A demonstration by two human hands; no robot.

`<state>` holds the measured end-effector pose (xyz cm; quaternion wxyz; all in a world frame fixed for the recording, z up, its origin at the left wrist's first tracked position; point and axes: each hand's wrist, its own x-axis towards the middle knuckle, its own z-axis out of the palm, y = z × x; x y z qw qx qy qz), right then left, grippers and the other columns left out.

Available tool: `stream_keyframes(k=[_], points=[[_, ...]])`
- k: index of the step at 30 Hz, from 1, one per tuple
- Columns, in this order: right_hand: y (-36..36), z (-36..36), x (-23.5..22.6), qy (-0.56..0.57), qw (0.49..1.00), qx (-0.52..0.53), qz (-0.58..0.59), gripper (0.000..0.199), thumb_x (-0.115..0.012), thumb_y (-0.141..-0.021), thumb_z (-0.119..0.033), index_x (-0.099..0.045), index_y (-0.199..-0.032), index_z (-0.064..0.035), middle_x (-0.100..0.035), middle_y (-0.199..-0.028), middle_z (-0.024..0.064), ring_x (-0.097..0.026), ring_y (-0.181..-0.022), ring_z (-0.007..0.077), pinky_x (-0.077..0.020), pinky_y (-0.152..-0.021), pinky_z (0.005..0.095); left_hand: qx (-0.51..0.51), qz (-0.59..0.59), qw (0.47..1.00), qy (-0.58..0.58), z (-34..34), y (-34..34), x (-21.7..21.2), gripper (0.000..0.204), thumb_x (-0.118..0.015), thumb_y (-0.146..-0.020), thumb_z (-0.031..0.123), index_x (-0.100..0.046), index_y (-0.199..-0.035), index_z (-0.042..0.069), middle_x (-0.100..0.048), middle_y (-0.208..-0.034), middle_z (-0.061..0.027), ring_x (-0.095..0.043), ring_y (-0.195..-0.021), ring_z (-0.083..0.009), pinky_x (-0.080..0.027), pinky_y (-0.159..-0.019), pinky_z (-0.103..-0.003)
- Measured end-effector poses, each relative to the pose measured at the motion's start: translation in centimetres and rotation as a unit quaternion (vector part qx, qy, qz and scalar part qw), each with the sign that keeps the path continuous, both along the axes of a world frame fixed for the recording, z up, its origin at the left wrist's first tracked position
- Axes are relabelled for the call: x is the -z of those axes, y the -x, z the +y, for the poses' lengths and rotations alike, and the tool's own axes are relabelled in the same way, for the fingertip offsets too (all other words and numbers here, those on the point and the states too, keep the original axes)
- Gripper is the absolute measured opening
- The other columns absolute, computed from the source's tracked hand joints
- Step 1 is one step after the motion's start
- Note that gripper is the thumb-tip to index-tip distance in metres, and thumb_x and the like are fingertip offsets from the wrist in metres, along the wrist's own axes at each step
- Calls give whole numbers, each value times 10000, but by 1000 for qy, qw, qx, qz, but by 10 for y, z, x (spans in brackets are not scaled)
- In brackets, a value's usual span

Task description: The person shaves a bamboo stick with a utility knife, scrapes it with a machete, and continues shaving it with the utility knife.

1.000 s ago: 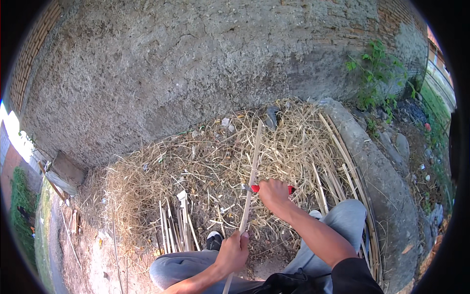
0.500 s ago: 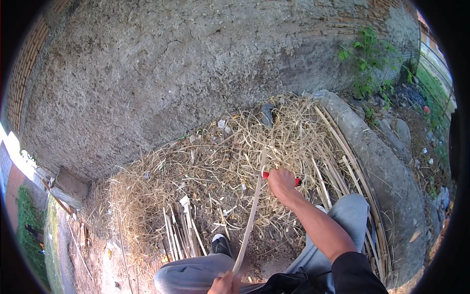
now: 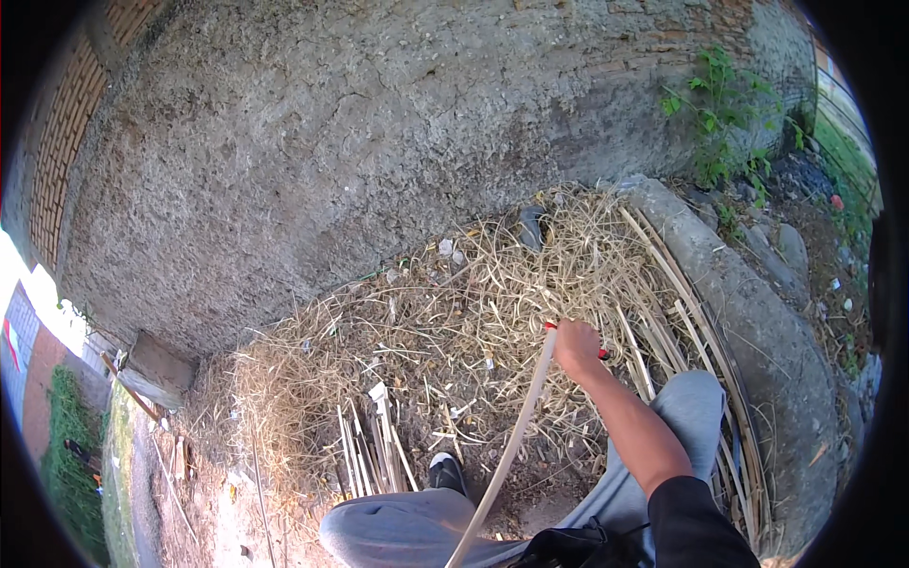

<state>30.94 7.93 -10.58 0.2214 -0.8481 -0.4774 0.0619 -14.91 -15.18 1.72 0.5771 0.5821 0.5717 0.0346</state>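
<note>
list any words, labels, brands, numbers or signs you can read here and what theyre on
None: no text can be read in this view.
The rough wall, pale strip and red-handled tool in the right hand show no legible lettering.
The small red mark at far left is too blurred to tell.

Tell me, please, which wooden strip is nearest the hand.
The long strip from the lower edge; its top is beside the right hand; other strips lie farther off.

The right hand (image 3: 579, 348) mostly hides the red tool (image 3: 603, 354) from me; the pale strip (image 3: 518, 431) is cut off below.
</note>
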Motion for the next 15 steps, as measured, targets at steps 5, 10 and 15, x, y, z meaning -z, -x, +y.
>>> stream_keyframes(k=[5,10,15], points=[[30,-6,-53,44,991,-8,127,192,-672,-776,-106,-676,-920,21,-680,-897,226,-680,-849,376,-536,-775,465,-143,-157,967,143,44,-30,-18,251,-467,-1013,312,-519,-918,86,-395,-594,45,-358,-438,-55,-247,-361,-229],[94,-37,-99,60,977,-195,61,175,-607,-797,-126,-693,-903,-16,-666,-799,231,-680,-761,378,-530,-738,496,-163,-144,966,143,104,-67,25,311,-384,-1036,302,-500,-972,21,-461,-571,-56,-424,-388,-177,-315,-365,-312],[120,-56,-95,52,965,-238,95,159,-584,-784,-79,-684,-894,-22,-664,-773,227,-670,-742,399,-525,-719,505,-94,-210,969,86,165,-137,14,290,-340,-1048,317,-436,-988,50,-312,-610,5,-237,-423,-60,-165,-369,-238]])
